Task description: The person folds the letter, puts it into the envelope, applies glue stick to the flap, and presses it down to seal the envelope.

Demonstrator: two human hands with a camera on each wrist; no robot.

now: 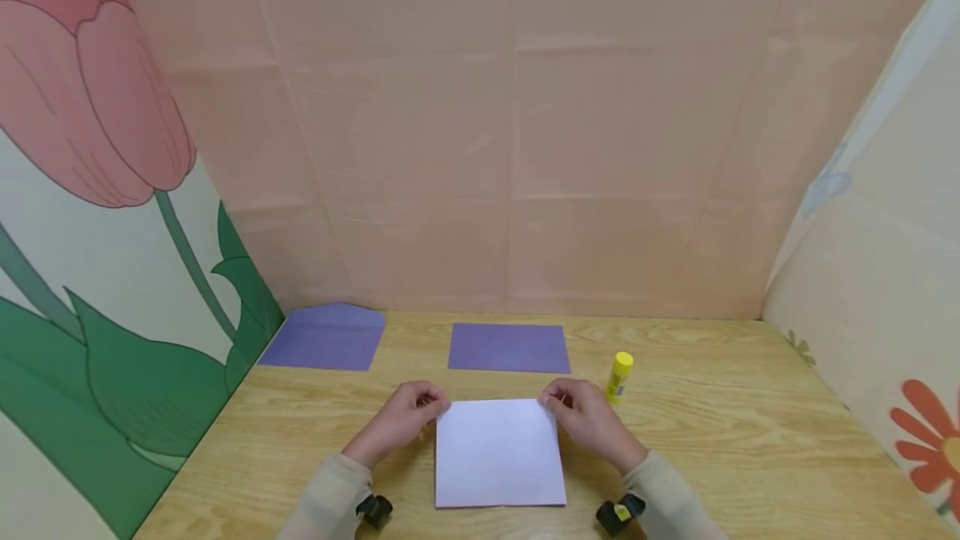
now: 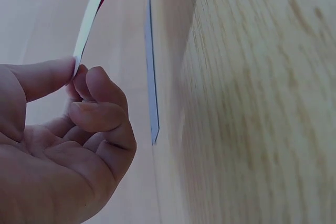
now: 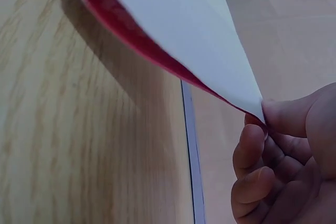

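Note:
A white folded sheet of paper (image 1: 498,452) with a red side is held up at the front middle of the table. Its far left corner is pinched between thumb and fingers of my left hand (image 1: 401,419). My right hand (image 1: 588,422) pinches the far right corner the same way. Seen from the right wrist, the white face of the paper (image 3: 178,19) lies over a red layer (image 3: 142,40), the two parting toward the near side. In the left wrist view, the left hand (image 2: 68,129) grips the thin edge of the paper (image 2: 89,19).
A yellow glue stick (image 1: 619,377) stands upright just beyond the right hand. Behind the sheet lies a purple paper rectangle (image 1: 510,348). A purple envelope-like piece with a raised flap (image 1: 322,342) lies back left. Pink cloth (image 1: 480,148) hangs behind the wooden table (image 1: 750,423).

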